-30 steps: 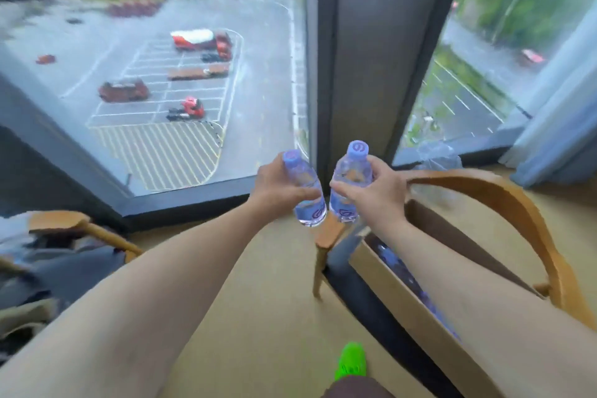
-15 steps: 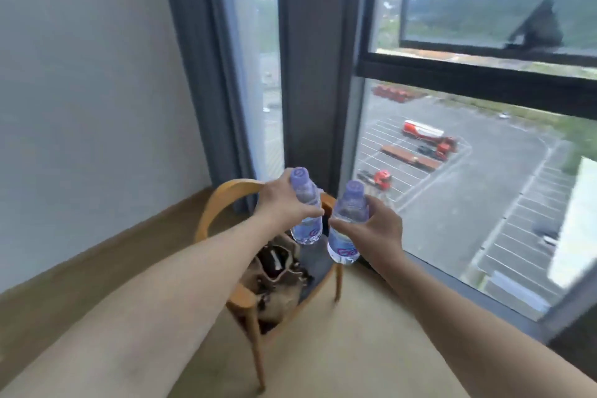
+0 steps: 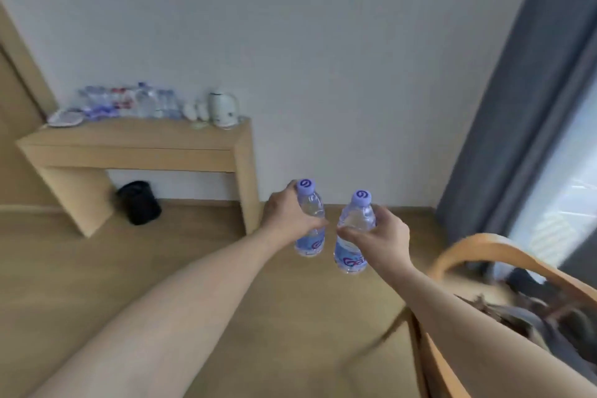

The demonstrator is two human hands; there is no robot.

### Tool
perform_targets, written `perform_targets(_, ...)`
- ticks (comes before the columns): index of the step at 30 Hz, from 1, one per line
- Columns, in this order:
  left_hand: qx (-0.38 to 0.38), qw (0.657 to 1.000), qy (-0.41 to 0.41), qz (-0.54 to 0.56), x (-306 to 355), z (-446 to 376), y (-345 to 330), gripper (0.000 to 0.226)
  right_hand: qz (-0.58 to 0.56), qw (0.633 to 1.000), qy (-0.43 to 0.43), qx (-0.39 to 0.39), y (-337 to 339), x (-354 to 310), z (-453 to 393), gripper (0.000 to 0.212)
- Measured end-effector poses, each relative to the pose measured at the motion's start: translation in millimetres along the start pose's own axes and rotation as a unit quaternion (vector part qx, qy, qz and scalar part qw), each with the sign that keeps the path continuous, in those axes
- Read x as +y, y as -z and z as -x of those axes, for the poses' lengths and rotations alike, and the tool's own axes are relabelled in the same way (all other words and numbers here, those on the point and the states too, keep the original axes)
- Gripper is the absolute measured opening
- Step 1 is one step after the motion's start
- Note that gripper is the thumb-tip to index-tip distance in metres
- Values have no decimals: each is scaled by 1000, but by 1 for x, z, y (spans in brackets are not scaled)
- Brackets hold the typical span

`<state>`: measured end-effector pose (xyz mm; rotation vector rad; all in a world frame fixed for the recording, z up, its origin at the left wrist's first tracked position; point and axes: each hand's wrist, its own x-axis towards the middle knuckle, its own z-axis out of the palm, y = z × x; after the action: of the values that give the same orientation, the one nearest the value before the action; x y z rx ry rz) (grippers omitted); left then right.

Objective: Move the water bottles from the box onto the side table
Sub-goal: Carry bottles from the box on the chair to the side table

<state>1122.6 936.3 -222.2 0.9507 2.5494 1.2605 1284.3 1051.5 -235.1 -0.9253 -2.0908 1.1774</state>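
Note:
My left hand (image 3: 287,213) grips a clear water bottle (image 3: 310,229) with a purple cap, held upright in front of me. My right hand (image 3: 384,237) grips a second, similar water bottle (image 3: 352,249), also upright and close beside the first. Both hang in the air above the wooden floor. The wooden side table (image 3: 142,152) stands against the white wall to the far left, with several water bottles (image 3: 129,102) standing on its top. The box is out of view.
A white kettle (image 3: 223,108), small cups and a plate (image 3: 64,118) share the table top. A black bin (image 3: 139,202) sits on the floor under the table. A wooden chair (image 3: 504,255) with a bag is at my right. A grey curtain (image 3: 523,100) hangs by the window.
My view has swung left, from the window and chair to the wall with the side table. Both hands still hold their bottles side by side in front of me.

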Motion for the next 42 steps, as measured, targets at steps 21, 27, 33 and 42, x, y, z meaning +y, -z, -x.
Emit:
perform_targets(21,224,953,202,-25,-267,-236,291,54,-44,947,120,-294,-441,-194,-241,70)
perform_targets(27,224,953,203,-16,-368,-333,373,52,-34,948,110,-298,-579,-249,-300,60)
perform_targets(33,186,962,201,-17,-446,-426,453,52,-46,950,69,-302,-696,-304,-360,52)
perform_targets(42,162,964,209,-31,-571,-565,527,57,-38,951,78,-298,-874,-357,-464,58)
